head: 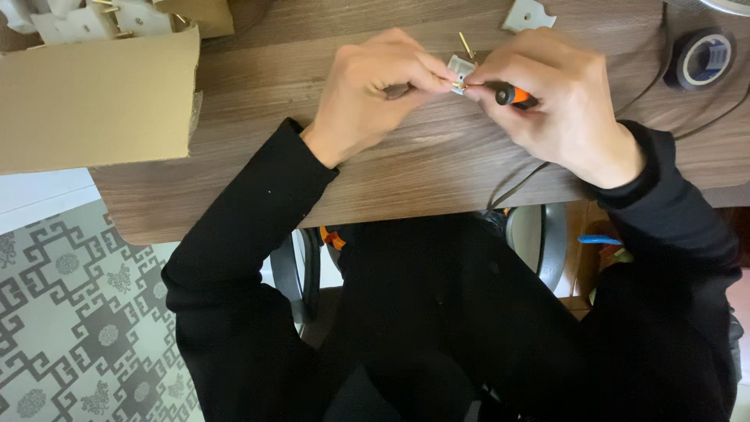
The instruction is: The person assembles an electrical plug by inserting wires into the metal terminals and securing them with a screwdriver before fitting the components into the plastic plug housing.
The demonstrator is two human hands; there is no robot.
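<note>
Head view: left hand (373, 87) pinching small white part (460, 72) above tabletop (437, 156); right hand (558, 101) closed round orange-black screwdriver (513, 96), tip at part. Best: keep tip seated square, part steadied, light pressure, turn slow; brass pin (466, 45) beside part

My table (437, 156) is matt, grained wood. The box (94, 98) at upper left is plain brown cardboard. My screwdriver (516, 97) handle looks like glossy orange-and-black plastic.

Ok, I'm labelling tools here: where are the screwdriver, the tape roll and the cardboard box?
screwdriver (514, 96): head view, on its orange-and-black handle by the right hand.
tape roll (702, 58): head view, on its black outer ring.
cardboard box (94, 101): head view, on its plain front wall.
</note>
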